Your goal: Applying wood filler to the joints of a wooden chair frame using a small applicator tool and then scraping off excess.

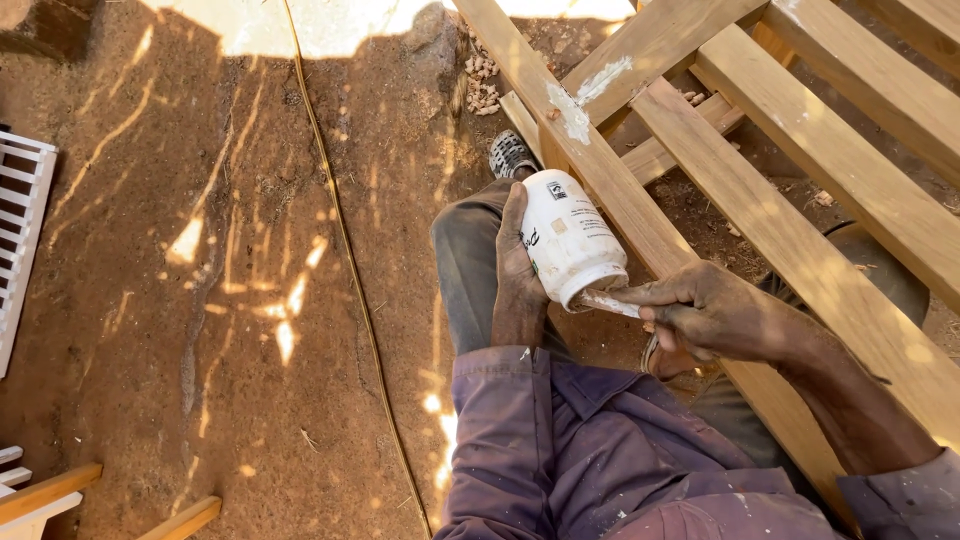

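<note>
The person sits on the bare earth floor (230,330) beside a frame of wooden slats (800,170), one of which shows a pale smear of filler (573,118) near a joint. The left hand (517,268) wraps round the side of a white plastic jar (566,236), its grip clenched on the jar and tilting the open mouth toward the body, above the knee. The right hand (712,315) grasps a flat blade or spatula (606,301) whose tip sits at the jar's mouth, so the step in hand looks like drawing paste out of the jar.

By that judgement, the next move calls for lifting a loaded blade clear of the rim without spilling and carrying it to a gap or joint in the slats, with the jar kept steady.

Much is hard to read. The jar's contents are hidden by its own wall, the blade's handle is covered by the right hand, and whether any paste is on the tip cannot be told. A thin cord (345,250) runs across the ground; white slatted pieces (22,220) are cut off at the left edge.
</note>
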